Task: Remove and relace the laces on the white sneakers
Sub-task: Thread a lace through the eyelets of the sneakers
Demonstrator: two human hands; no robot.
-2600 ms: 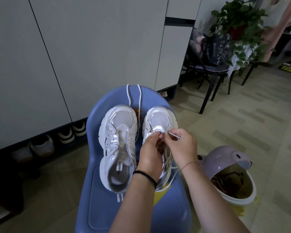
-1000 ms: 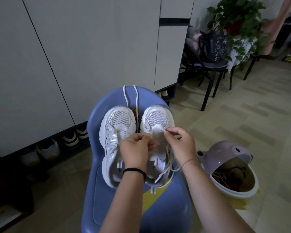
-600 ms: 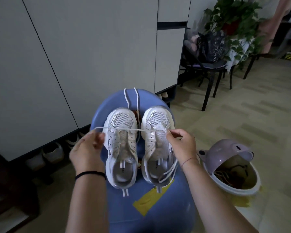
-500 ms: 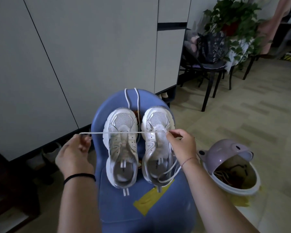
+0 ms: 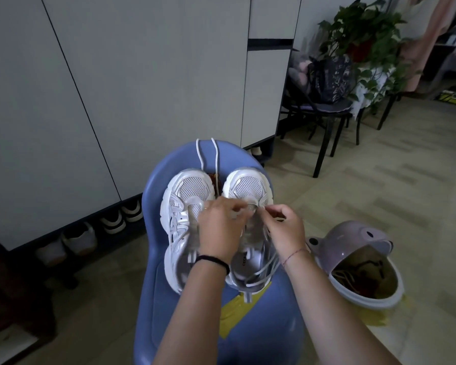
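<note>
**Clerk:** Location of the item?

**Inspector:** Both shoes stand side by side on the seat of the blue chair [image 5: 261,327], toes pointing away from the wearer. Work is on the laced sneaker [image 5: 248,187], the one nearer the lidded bin [image 5: 353,241]. Its lace [image 5: 266,270] trails in slack loops over the heel opening.

**Clerk:** Hands?

**Inspector:** The right hand [image 5: 286,227] has thumb and forefinger closed in a pinch at the front eyelets, and I judge it holds the lace there. The left hand [image 5: 220,227] lies over the tongue with its fingers curled. Whether it holds anything, I cannot tell.

**Clerk:** Handling properties?

**Inspector:** In my judgement the lace is light, limp and thin. It will kink and snag in an eyelet, so take it close to the tip and feed it straight. The shoe is light and may shift under a pull, so steady it at the eyelet row or the sidewall.

**Clerk:** Obstructions to view?

**Inspector:** The hands cover most of the eyelet row, so the number of holes threaded cannot be established. The second sneaker [image 5: 190,188] is partly hidden by the left wrist, and no lace is visible in it. A spare lace [image 5: 199,154] hangs over the chair back, its ends out of sight. The bin contents are dark and indistinct.
</note>
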